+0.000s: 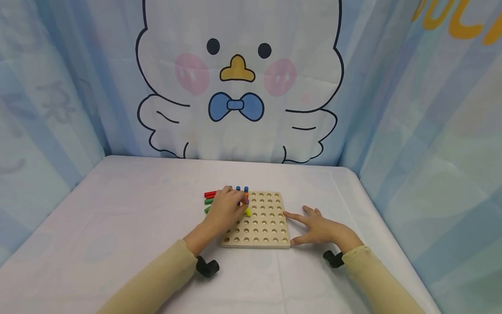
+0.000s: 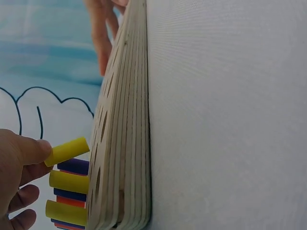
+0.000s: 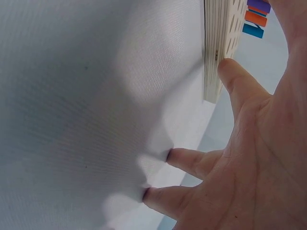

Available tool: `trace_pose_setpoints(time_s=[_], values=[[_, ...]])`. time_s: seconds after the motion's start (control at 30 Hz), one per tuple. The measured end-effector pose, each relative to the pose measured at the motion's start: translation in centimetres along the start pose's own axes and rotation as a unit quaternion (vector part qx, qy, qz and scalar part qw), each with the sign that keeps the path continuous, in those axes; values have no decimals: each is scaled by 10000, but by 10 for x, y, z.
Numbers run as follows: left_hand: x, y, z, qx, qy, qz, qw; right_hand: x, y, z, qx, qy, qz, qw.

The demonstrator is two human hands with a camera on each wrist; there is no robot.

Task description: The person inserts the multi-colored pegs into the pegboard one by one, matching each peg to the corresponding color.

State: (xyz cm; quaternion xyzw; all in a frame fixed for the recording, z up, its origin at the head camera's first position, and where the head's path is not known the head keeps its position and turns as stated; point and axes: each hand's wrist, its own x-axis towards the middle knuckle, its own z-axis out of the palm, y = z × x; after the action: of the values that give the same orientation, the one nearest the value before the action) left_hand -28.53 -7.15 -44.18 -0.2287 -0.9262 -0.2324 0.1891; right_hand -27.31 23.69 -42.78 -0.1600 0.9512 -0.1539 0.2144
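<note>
My left hand (image 1: 224,208) is over the left part of a square wooden pegboard (image 1: 270,226) with rows of round holes. Between thumb and fingers it pinches a yellow peg (image 2: 69,151), tilted just above the board's face in the left wrist view. Beside that peg, two yellow pegs (image 2: 69,181) stand in the board, with purple, blue and orange ones behind. My right hand (image 1: 322,229) lies at the board's right side, fingers spread. One of its fingers (image 3: 242,86) touches the board's edge, while other fingertips press on the tablecloth. The left hand hides several pegs and holes in the head view.
Red pegs (image 1: 210,194) and green pegs (image 1: 208,201) show at the board's left edge, partly behind the left hand. Blue pegs (image 1: 246,189) stand along its far side. A white cloth (image 1: 117,226) covers the table, and a printed curtain (image 1: 243,135) hangs behind it.
</note>
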Motion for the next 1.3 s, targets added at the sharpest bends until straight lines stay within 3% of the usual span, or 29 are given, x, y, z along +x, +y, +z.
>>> trace_pose_setpoints(time_s=[0.33, 0.67, 1.07, 1.3], values=[[0, 1, 1, 10, -110, -127, 9999, -2, -1, -1, -13, 14, 20, 10000], [-3, 2, 3, -51, -186, 295, 9994, 0, 0, 1, -13, 11, 7, 10000], [-7, -3, -9, 362, -137, -329, 9987, -5, -4, -2, -71, 18, 22, 10000], [-15, -6, -13, 465, -415, -873, 9942, -4, -2, -1, -62, 4, 13, 10000]])
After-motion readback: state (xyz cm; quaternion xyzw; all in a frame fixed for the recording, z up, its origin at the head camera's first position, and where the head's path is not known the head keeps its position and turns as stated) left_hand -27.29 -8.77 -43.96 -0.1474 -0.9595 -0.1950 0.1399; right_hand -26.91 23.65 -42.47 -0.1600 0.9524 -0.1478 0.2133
